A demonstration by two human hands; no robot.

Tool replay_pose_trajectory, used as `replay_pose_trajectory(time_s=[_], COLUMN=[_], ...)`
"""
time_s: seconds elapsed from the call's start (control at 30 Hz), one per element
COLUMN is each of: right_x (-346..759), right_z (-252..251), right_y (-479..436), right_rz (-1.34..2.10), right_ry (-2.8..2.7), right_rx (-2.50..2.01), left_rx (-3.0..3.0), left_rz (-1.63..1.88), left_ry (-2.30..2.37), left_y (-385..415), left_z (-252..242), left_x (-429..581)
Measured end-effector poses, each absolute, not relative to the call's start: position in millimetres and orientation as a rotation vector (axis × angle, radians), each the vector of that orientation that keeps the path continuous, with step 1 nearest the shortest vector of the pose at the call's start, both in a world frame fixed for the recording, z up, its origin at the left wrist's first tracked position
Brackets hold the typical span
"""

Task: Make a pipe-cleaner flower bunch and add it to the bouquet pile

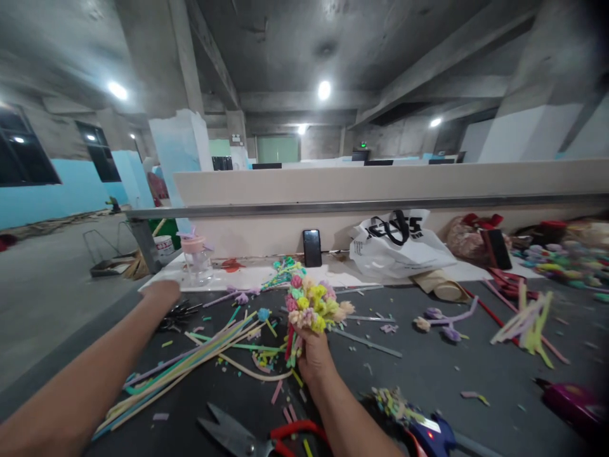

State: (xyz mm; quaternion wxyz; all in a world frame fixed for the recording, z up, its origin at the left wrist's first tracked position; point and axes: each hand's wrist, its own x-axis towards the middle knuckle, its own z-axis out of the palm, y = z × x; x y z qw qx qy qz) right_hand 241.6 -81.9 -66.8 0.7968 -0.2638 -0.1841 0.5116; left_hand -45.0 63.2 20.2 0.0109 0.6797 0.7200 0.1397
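My right hand (314, 355) is closed round the stems of a small bouquet of fuzzy pipe-cleaner flowers (314, 304), with pink, yellow, peach, lilac and mint heads. It holds the bouquet upright over the dark table. My left hand (162, 293) reaches to the table's far left, next to a dark tangled bunch of thin pieces (178, 315). Its fingers do not show clearly, so I cannot make out whether it grips anything. Between my arms lies a bundle of long pastel pipe cleaners (190, 368). Large scissors with red handles (252, 438) lie open nearest me.
A clear bottle with a pink lid (196, 259), an upright phone (312, 248) and a white plastic bag (399, 244) stand along the back. A blue glue gun (431, 435) lies front right. Cut scraps, loose flowers (447, 324) and glue sticks (368, 343) litter the table.
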Motion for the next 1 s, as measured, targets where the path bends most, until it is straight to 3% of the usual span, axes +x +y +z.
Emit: replay_pose_trajectory(time_s=[0.2,0.47,0.73,1.0], right_x=[244,247,250,251], right_z=[-66,-65,-66,-65], right_y=[-82,-81,-78,-80], right_rz=[1.050,1.048,1.055,1.090], right_ry=[-0.385,-0.350,-0.305,-0.260], right_rx=[-0.559,-0.569,-0.580,-0.540], left_rx=[2.194,2.138,2.084,2.249], left_rz=[-0.065,-0.272,0.018,0.334], left_ry=[1.979,1.765,1.645,1.461], left_y=[103,110,115,145], left_z=[-16,-14,11,1], left_x=[28,37,37,146])
